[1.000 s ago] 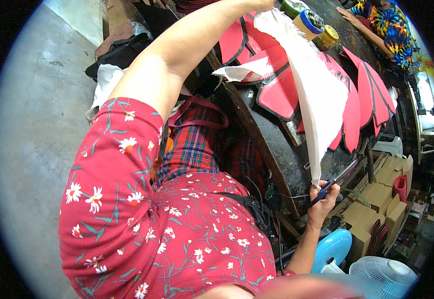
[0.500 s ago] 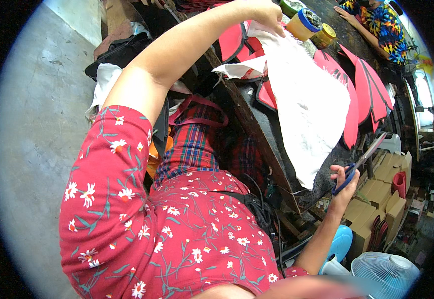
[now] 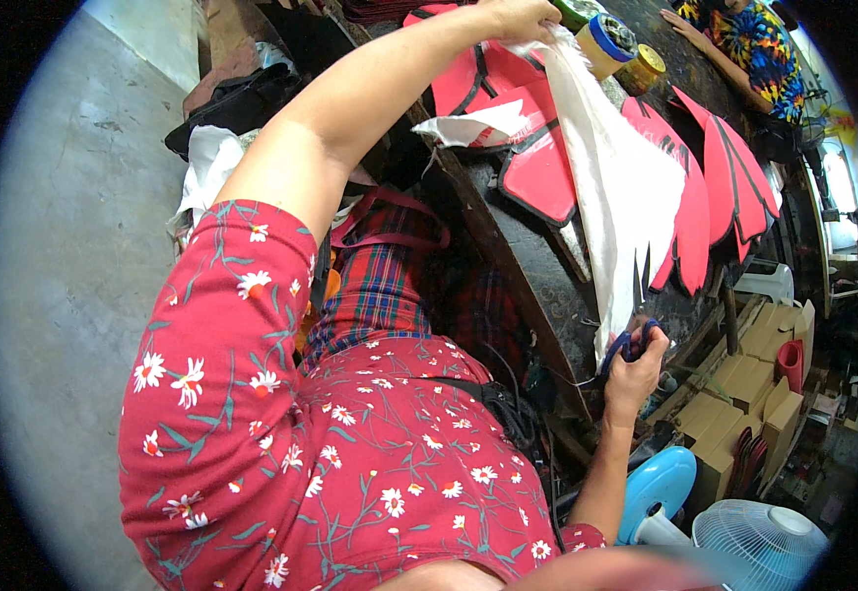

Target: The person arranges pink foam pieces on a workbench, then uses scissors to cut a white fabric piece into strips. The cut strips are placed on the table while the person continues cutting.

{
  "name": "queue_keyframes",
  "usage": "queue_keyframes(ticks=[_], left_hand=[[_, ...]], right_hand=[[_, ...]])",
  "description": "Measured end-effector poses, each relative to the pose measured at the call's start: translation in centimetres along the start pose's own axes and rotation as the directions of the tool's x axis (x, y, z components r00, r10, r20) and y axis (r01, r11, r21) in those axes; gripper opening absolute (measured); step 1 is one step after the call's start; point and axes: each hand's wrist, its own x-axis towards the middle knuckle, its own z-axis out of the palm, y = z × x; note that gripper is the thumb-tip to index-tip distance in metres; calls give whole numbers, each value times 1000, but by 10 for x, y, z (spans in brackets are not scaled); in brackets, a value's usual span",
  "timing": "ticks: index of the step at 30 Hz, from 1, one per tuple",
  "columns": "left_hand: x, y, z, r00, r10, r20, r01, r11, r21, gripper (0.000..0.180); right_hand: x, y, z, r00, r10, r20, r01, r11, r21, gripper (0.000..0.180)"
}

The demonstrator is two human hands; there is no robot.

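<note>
My left hand (image 3: pixel 526 20) is closed at the far side of the table, pinching the top end of a white cloth (image 3: pixel 631 177). The cloth hangs in a long narrow strip toward me, over red panels with black trim (image 3: pixel 539 182). In my right hand (image 3: pixel 636 372) is a pair of scissors with dark blue handles (image 3: pixel 620 347). Their blades point away from me and lie apart, up against the lower part of the cloth. Whether the cloth is between the blades I cannot tell.
More red pieces (image 3: pixel 729 177) lie to the right on the dark table (image 3: pixel 488 202). Jars (image 3: pixel 606 49) stand at the back near a person in a colourful shirt (image 3: pixel 749 59). Cardboard boxes (image 3: pixel 734 389), a blue fan (image 3: pixel 663 483) and another fan (image 3: pixel 759 532) stand at the right.
My right hand has swung left with the scissors, bringing the blades to the cloth. The cloth has been drawn up into a narrower strip, baring more of the red panels.
</note>
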Motion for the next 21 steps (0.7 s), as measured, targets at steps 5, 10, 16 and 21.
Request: queue_keyframes(ticks=[5,10,16,21], left_hand=[[10,-26,-8,999,41,9,-42,998,41,42],[11,-19,-15,985,-8,173,42,980,-194,43],[3,21,-83,972,172,-159,-215,925,-313,24],[12,74,-135,880,292,-374,-351,931,-99,23]], right_hand=[[-3,4,4,999,-20,-26,20,1000,-16,50],[2,14,-3,1000,13,10,-15,986,168,53],[26,29,-7,977,148,151,-203,853,481,37],[32,25,-2,983,164,78,-180,830,528,36]])
